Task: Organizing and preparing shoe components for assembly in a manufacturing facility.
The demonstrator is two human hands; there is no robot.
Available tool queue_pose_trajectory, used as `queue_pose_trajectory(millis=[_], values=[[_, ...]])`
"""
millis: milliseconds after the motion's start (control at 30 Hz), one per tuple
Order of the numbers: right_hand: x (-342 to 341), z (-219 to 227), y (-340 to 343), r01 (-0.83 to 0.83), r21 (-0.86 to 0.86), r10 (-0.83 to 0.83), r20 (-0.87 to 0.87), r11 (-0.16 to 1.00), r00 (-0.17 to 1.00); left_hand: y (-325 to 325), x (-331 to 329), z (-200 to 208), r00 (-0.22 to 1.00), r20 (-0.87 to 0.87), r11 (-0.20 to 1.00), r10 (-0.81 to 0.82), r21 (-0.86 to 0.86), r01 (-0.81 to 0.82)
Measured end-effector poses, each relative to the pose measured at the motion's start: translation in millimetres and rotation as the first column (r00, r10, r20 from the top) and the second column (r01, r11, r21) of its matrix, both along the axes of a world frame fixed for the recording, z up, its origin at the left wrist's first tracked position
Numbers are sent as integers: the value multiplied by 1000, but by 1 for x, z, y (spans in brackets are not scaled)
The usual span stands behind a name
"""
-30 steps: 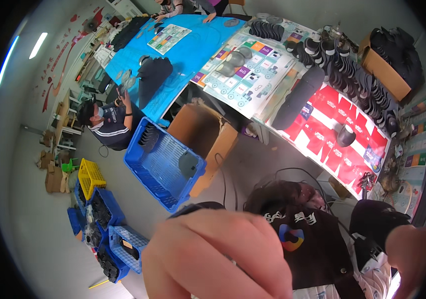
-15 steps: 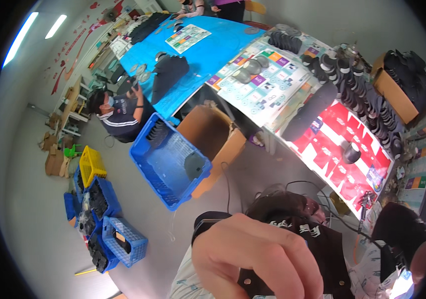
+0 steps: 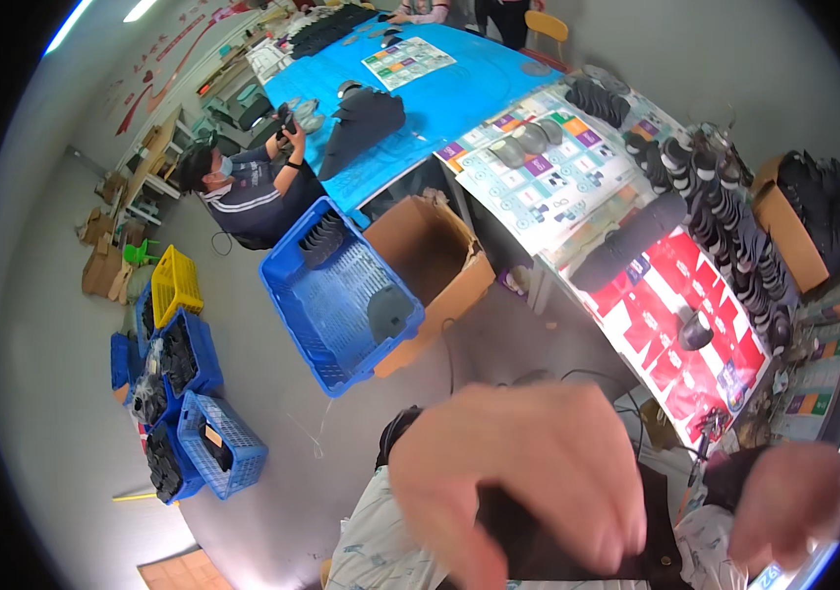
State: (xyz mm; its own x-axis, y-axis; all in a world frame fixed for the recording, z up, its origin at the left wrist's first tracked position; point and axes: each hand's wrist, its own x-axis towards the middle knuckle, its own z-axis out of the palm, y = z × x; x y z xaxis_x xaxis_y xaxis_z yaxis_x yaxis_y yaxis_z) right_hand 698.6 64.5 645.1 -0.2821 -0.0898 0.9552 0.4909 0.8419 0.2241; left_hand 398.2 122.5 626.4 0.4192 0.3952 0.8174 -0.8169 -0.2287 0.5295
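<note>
Left hand [image 3: 528, 482] big and blurred at lower centre of the frame, fingers [image 3: 577, 521] curled downward over a dark piece [image 3: 538, 546] held against the lap, apparently pinched between thumb and fingertips, though blur makes the grip hard to confirm. Right hand [image 3: 793, 501] at lower right, also smeared by motion, fingers loosely bent and near a dark sleeve [image 3: 734, 467]; cannot tell whether anything sits in it. Above, at centre, a blue crate [image 3: 341, 305] on the floor with a grey disc inside, just beside an open cardboard box [image 3: 430, 256]. Long table [image 3: 577, 177] running from upper centre to the right edge, covered in printed sheets and rows of dark parts (red sheet toward the right). Seated person [image 3: 243, 182] at upper left by the blue tabletop. Stacked blue and yellow crates [image 3: 179, 383] at left. Risk from here, judged: loose hold on the dark piece, so a slip to the floor; cables near the feet could snag.
</note>
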Motion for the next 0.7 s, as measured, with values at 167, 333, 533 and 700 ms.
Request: queue_pose_trajectory(millis=[167,333,533,700], values=[[16,-129,39,504,-699,-214,464,507,859,20,-55,-111,723,-623,830,297,-205,-518],[83,-329,29,662,-750,-116,658,-13,744,38,-142,-368,445,-884,564,140,-298,-770],[172,-535,-57,643,-672,-152,725,-367,672,-122,-286,-612,-651,-754,605,-88,478,-636],[167,-620,-108,130,-726,-247,388,-675,888,-222,-294,-650,68,-625,215,-778,-366,-905]])
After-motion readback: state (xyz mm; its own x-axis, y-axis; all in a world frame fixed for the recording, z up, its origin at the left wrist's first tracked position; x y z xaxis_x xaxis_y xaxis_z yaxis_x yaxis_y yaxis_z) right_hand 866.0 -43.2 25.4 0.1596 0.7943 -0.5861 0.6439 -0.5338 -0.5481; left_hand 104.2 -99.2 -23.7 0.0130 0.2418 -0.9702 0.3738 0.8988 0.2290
